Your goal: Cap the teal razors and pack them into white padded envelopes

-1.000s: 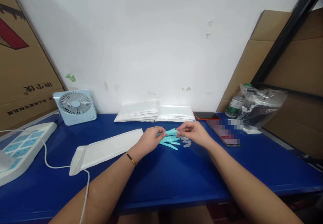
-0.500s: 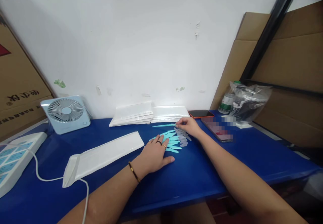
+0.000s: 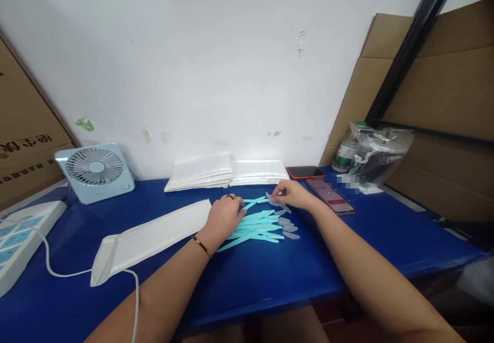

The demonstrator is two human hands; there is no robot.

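Turquoise, razor-like sticks (image 3: 262, 224) fanned across the middle of the blue tabletop (image 3: 247, 286), with translucent covers (image 3: 290, 228) along the right-hand ends. Left hand (image 3: 225, 218): half-curled over the left ends of the upper sticks; firmness of grip impossible to tell. Right hand (image 3: 292, 195): thumb and forefinger pinched on a cover at the top of the fan.

Compared with half a second earlier: left hand no longer flat on the heap but drawn up and bent at the fingers; right hand no longer at the end of a lone stick set apart; heap looser, with a narrow gap between the uppermost sticks and the main group. Probable significance for the work: single sticks easier to distinguish and reach, despite much overlap lower down.

To the left, a white padded mailer (image 3: 154, 237) lying flat, upper end just beside the left hand, lower end across a white cable (image 3: 69, 275). Behind, against the wall, two stacks of similar mailers (image 3: 259, 172). To the right, a smartphone (image 3: 332, 197), face up, near the right forearm.
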